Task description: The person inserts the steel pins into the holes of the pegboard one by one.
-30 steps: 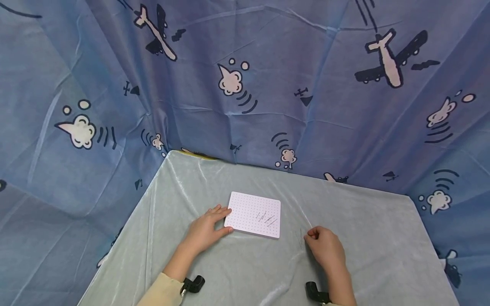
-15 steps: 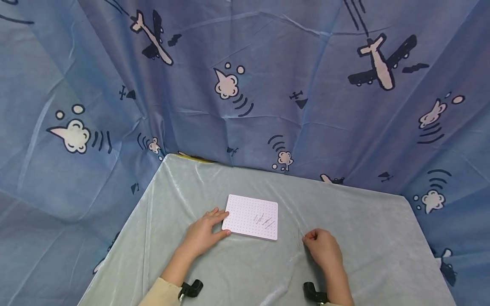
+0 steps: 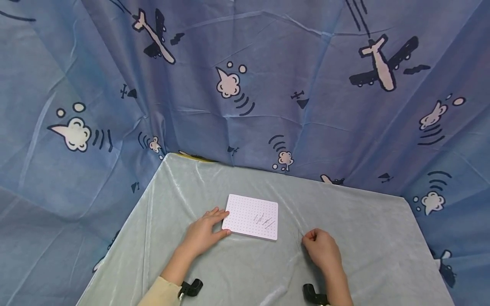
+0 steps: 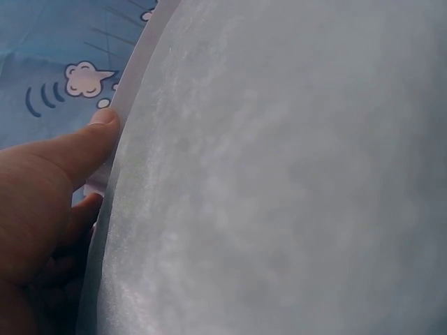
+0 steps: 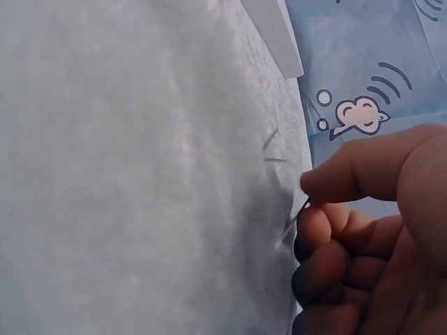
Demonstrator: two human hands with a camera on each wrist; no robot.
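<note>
A white dotted board [image 3: 241, 210] lies flat on the table, with several thin dark needles [image 3: 269, 222] standing at its right part. My left hand [image 3: 200, 234] rests at the board's left edge, fingers spread and fairly straight. In the left wrist view the thumb [image 4: 84, 146] touches the board's side. To the right of the board, my right hand [image 3: 323, 250] pinches a thin needle [image 5: 297, 218] between thumb and forefinger, low over the cloth. Loose needles [image 3: 297, 240] lie just left of those fingertips; their exact number is hard to make out.
Pale grey-green velvety cloth [image 3: 237, 272] with creases covers the table. A blue curtain [image 3: 191, 97] printed with planes and clouds hangs behind and along both sides. Something yellow [image 3: 197, 158] shows at the table's back left edge.
The whole head view has shifted slightly. Both hands and the board otherwise stay where they were, apart from a tiny movement of the right fingertips.
</note>
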